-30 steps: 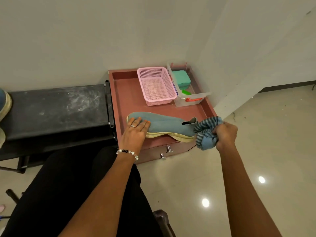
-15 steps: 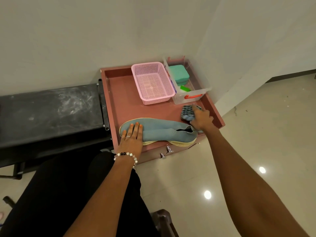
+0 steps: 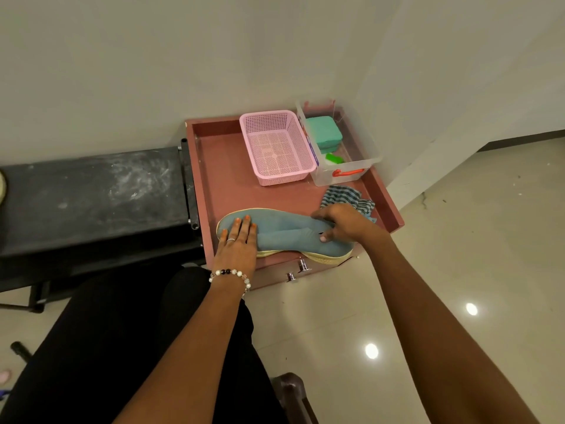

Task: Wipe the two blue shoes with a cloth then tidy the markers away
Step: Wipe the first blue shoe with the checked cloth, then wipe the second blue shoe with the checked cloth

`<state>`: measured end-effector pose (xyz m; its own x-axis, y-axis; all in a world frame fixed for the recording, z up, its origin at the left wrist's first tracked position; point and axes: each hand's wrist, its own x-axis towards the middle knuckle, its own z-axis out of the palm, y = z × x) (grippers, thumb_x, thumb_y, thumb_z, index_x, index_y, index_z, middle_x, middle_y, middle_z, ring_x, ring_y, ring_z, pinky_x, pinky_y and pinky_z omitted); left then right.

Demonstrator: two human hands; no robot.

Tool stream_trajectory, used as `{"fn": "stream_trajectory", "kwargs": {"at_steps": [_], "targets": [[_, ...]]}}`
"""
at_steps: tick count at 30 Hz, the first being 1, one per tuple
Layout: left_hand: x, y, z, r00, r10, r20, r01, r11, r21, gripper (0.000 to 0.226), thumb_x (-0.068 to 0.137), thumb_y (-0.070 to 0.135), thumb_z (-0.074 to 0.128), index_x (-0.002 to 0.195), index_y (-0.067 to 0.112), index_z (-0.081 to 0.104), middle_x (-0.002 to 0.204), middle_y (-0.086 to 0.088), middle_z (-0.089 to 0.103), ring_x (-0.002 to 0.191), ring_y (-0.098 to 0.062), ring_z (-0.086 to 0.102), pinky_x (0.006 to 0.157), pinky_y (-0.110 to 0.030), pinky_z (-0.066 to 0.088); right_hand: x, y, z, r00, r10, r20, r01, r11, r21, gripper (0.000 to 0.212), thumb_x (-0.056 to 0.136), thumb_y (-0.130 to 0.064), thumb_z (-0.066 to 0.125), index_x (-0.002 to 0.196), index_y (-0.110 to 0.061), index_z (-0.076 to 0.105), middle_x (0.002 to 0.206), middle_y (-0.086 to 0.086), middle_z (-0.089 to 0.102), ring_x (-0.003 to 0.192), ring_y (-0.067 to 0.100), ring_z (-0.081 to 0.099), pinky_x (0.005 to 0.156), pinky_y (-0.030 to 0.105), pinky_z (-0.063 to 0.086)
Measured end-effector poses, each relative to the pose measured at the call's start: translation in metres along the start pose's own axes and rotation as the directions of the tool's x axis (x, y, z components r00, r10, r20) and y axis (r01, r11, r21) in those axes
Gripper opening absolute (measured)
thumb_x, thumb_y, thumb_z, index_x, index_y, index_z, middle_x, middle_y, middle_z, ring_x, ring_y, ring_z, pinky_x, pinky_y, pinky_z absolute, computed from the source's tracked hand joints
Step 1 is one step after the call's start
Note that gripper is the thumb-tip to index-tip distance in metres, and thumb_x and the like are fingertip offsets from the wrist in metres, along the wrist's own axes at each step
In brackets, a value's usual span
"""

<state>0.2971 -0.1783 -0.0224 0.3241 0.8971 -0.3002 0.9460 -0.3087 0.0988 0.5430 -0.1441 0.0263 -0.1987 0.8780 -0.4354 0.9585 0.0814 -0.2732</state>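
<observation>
- Left hand [image 3: 240, 244]: I see this grip lying flat, fingers straight, pressing the toe of the blue shoe [image 3: 284, 232] onto the pink tabletop [image 3: 223, 179]; it pinches nothing.
- Right hand [image 3: 342, 223]: this grip is curled over the shoe's collar, thumb against the heel side, so I read it as gripping the shoe's opening. No cloth is in it.
- Striped cloth [image 3: 347, 195]: it lies bunched on the tabletop just beyond the right grip, touching or nearly touching the knuckles; I cannot tell which.
- Step in hand, as I judge it: repositioning or turning the shoe between wipes. To do it well, I would keep the left grip as the anchor on the toe and let the right grip roll the heel, since the soft upper folds easily.
- Edge hazard: the heel and sole overhang the tabletop's near edge, just below the right grip. Any turn should draw the shoe away from me, toward the middle.
- Open room: bare tabletop lies ahead of the left grip; farther on, the pink basket [image 3: 276, 146] and clear box [image 3: 345, 172] close off the far side.
- The raised rim [image 3: 386, 203] right of the cloth limits sideways travel.
- Only one blue shoe is clearly in view; I can identify no markers.
</observation>
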Motion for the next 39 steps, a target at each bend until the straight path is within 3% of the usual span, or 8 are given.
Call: {"fn": "stream_trajectory", "kwargs": {"at_steps": [5,10,15,18,23,26,31,39], "targets": [[-0.001,-0.001,-0.003,1.000,0.008,0.017,-0.008,1.000,-0.010,0.060,0.100,0.004,0.026,0.153,0.011,-0.003,0.160,-0.006,-0.010,0.147,-0.024,-0.008,0.120,-0.041,0.000,-0.001,0.000,-0.007,1.000,-0.021,-0.006,0.020,0.994,-0.107,0.041,0.084,-0.018,0.067,0.124,-0.011,0.061,0.122,0.007,0.063,0.113,0.025,0.056,0.098,0.032,0.042],[-0.006,0.004,-0.010,0.998,0.054,-0.014,-0.055,0.998,-0.034,0.063,0.096,0.002,0.033,0.152,0.010,0.008,0.160,-0.010,0.009,0.147,-0.028,0.008,0.119,-0.041,0.012,-0.003,-0.022,0.006,0.991,-0.129,-0.022,0.106,0.892,-0.440,0.023,0.088,-0.012,0.047,0.105,-0.006,0.061,0.095,0.018,0.064,0.089,0.036,0.062,0.067,0.036,0.045],[-0.033,0.019,-0.024,0.983,0.006,-0.181,-0.059,0.957,-0.284,0.051,0.095,0.007,0.041,0.146,0.012,0.034,0.144,-0.011,0.044,0.129,-0.027,0.045,0.104,-0.035,0.037,-0.019,-0.017,0.008,0.958,-0.029,-0.286,-0.057,0.955,-0.291,0.023,0.086,-0.014,0.049,0.101,-0.006,0.065,0.091,0.018,0.067,0.083,0.035,0.060,0.071,0.042,0.050],[-0.056,0.037,-0.033,0.962,-0.208,-0.178,0.055,0.785,-0.617,0.051,0.099,0.026,0.047,0.146,0.010,0.035,0.110,-0.017,0.065,0.103,-0.032,0.060,0.084,-0.035,0.046,-0.039,-0.029,0.013,0.908,0.077,-0.411,-0.104,0.994,-0.044,0.021,0.082,-0.013,0.050,0.088,-0.005,0.068,0.083,0.018,0.068,0.078,0.036,0.060,0.068,0.040,0.049],[-0.082,0.063,-0.043,0.896,-0.368,0.248,0.361,0.278,-0.890,0.084,0.082,0.054,0.065,0.140,0.000,0.034,0.117,-0.012,0.061,0.111,-0.031,0.056,0.087,-0.030,0.042,-0.087,-0.068,0.016,0.851,0.223,-0.475,-0.146,0.970,0.193,0.015,0.080,-0.011,0.055,0.076,-0.001,0.066,0.073,0.018,0.066,0.072,0.035,0.058,0.060,0.036,0.042],[-0.096,0.069,-0.058,0.875,-0.401,0.270,0.347,0.133,-0.929,0.045,0.080,0.044,0.072,0.102,0.005,0.060,0.100,-0.009,0.066,0.097,-0.029,0.062,0.080,-0.033,0.049,-0.112,-0.094,0.018,0.799,0.281,-0.531,-0.118,0.940,0.320,0.014,0.080,-0.009,0.058,0.070,-0.001,0.064,0.068,0.016,0.064,0.067,0.034,0.056,0.058,0.032,0.038],[-0.120,0.039,-0.090,0.858,-0.473,0.199,0.288,0.122,-0.950,0.008,0.085,0.011,0.056,0.083,0.003,0.053,0.077,-0.007,0.056,0.078,-0.027,0.056,0.061,-0.030,0.045,-0.131,-0.142,0.010,0.756,0.337,-0.562,-0.049,0.885,0.464,0.019,0.079,-0.012,0.061,0.062,-0.014,0.052,0.057,0.005,0.052,0.060,0.026,0.048,0.056,0.028,0.030],[-0.145,-0.077,-0.107,0.851,-0.523,0.045,0.221,0.280,-0.934,0.019,0.089,0.003,0.046,0.091,-0.003,0.064,0.083,-0.013,0.065,0.077,-0.025,0.058,0.065,-0.030,0.044,-0.080,-0.241,0.001,0.883,0.134,-0.450,0.050,0.926,0.373,0.023,0.089,-0.020,0.057,0.084,0.001,0.064,0.078,0.017,0.063,0.073,0.035,0.057,0.057,0.028,0.030]]}}
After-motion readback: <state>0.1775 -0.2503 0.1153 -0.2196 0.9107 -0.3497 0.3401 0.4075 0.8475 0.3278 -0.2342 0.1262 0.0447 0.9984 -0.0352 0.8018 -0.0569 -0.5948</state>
